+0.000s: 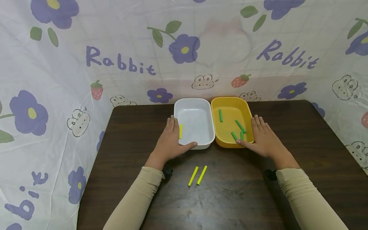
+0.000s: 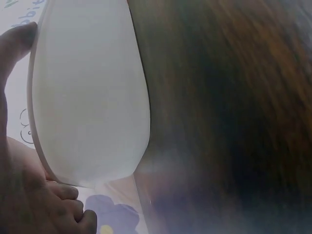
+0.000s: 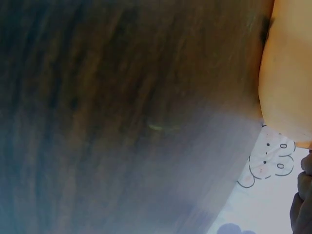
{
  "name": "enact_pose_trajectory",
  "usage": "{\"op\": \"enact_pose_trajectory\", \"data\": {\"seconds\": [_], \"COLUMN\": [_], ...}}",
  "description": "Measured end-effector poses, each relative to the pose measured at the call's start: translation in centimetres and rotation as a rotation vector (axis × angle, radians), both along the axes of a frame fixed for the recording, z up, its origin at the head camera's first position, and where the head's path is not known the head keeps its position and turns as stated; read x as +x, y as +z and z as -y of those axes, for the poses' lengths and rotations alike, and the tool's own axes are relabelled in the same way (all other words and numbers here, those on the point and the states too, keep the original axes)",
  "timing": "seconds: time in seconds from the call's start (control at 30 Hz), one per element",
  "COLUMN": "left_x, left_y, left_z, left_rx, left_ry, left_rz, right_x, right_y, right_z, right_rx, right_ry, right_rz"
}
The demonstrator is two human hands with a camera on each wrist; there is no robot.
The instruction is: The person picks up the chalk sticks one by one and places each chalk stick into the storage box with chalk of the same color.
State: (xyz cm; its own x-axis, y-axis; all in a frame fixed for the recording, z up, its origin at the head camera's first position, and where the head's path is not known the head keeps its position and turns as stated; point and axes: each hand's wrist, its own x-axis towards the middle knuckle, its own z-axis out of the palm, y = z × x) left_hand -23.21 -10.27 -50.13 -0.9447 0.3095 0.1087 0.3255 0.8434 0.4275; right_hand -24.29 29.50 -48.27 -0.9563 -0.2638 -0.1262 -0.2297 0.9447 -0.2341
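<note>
My left hand [image 1: 169, 140] lies along the left side of a white plastic tray [image 1: 198, 124], fingers straight and thumb over its front rim. In the left wrist view, the fingers and thumb touch the outside of the white tray [image 2: 90, 97]. My right hand [image 1: 265, 140] rests in the same way along the right side of a yellow tray [image 1: 231, 108], its thumb reaching over the front rim. One yellow stick [image 1: 180, 131] is inside the white tray at its left wall. Several green sticks, one of them upright-lying [image 1: 220, 115], are in the yellow tray.
Two more yellow sticks [image 1: 193, 176] lie side by side on the dark wooden table [image 1: 230, 198], in front of the trays. A white cloth [image 1: 126, 86] printed with flowers and rabbits hangs behind and at both sides. The two trays stand against each other near the back edge.
</note>
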Motion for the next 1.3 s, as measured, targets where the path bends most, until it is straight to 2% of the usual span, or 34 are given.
{"op": "enact_pose_trajectory", "data": {"seconds": [0.2,0.43,0.57,0.83,1.0,1.13,1.3], "left_x": [-0.3,-0.8,-1.0,-1.1,-1.2,-1.2,-1.1], "left_y": [-0.3,-0.5,-0.6,-0.7,-0.4,0.1,0.4], "left_z": [0.0,0.1,0.3,0.2,0.0,-0.2,-0.2], "left_rx": [-0.018,-0.020,-0.028,-0.013,-0.044,-0.082,-0.109], "left_ry": [0.002,0.055,0.056,0.045,0.050,0.051,0.050], "left_rz": [0.025,0.039,0.038,0.035,0.037,0.065,0.064], "right_x": [0.1,0.0,0.1,0.6,1.5,2.7,4.3], "right_y": [-0.3,-0.5,-0.5,0.3,1.0,1.2,1.7], "right_z": [-0.1,-0.1,0.0,0.2,0.6,1.3,2.6], "right_rx": [-0.004,0.007,0.004,0.011,-0.016,-0.087,-0.189], "right_ry": [0.001,0.010,0.017,0.047,0.059,0.071,0.099], "right_rz": [0.001,-0.009,-0.014,-0.070,-0.103,-0.213,-0.472]}}
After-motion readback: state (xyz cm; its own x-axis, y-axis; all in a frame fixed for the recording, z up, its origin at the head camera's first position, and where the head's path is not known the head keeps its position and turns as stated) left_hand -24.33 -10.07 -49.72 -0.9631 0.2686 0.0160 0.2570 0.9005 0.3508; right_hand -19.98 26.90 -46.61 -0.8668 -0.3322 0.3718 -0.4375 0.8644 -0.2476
